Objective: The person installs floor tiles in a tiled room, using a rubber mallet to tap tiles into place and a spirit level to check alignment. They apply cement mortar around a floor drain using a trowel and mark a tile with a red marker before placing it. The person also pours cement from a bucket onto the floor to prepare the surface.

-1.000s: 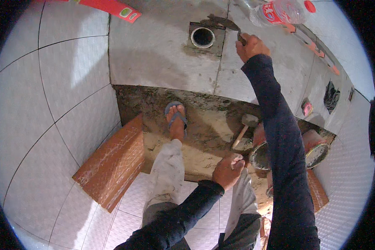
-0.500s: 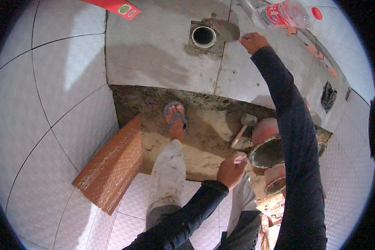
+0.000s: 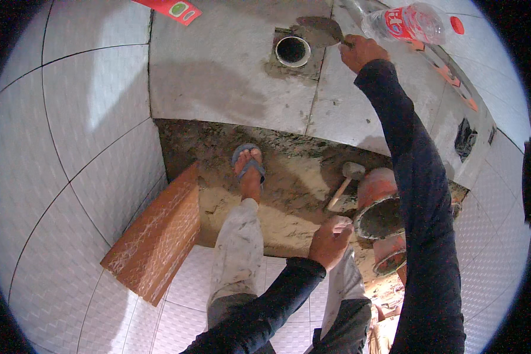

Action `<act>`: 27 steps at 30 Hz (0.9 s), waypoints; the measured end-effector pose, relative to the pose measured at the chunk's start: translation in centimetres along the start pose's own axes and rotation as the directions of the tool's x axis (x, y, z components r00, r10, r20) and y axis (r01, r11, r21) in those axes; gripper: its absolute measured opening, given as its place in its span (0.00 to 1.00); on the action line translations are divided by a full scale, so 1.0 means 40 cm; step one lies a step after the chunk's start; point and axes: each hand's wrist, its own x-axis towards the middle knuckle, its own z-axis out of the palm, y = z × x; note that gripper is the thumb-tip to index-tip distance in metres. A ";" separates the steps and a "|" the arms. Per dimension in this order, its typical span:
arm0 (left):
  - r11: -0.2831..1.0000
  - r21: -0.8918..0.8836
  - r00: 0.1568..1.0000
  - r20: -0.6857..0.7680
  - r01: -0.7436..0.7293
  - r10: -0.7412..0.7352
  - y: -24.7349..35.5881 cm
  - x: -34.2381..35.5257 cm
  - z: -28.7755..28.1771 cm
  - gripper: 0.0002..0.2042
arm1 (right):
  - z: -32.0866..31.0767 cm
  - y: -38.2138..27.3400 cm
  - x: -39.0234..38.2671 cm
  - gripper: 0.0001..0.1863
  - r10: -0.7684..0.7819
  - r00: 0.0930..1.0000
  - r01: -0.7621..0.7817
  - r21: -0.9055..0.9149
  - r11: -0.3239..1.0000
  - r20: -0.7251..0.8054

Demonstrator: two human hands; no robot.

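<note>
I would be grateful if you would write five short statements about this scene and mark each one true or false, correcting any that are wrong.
1. The right hand holds a trowel. True.
2. The clear plastic bottle stands upright. False: it lies on its side, off to the right of the right hand.
3. The mallet lies on the grey tiles. False: it lies on the bare ground, beside a reddish bucket.
4. A white-rimmed round opening is close to the blade of the trowel. True.
5. A brown panel with pale streaks is on the left side of the view. True.
</note>
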 end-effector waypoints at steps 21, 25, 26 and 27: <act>0.996 -0.082 1.000 -0.018 0.020 -0.021 0.027 0.004 -0.016 0.20 | 0.021 0.079 -0.099 0.21 0.174 0.945 -0.171 -0.035 0.985 0.276; 0.998 -0.060 0.999 -0.022 0.037 -0.038 0.023 0.004 -0.015 0.21 | 0.027 0.057 -0.138 0.23 0.159 0.950 -0.187 0.083 0.979 0.268; 0.997 -0.062 0.998 -0.033 0.045 -0.047 0.020 0.003 -0.015 0.21 | 0.030 0.054 -0.137 0.24 0.156 0.954 -0.180 0.073 0.981 0.254; 0.997 -0.057 0.999 -0.020 0.043 -0.044 0.015 0.002 -0.015 0.21 | 0.037 0.053 -0.144 0.24 0.127 0.978 -0.144 0.093 0.985 0.166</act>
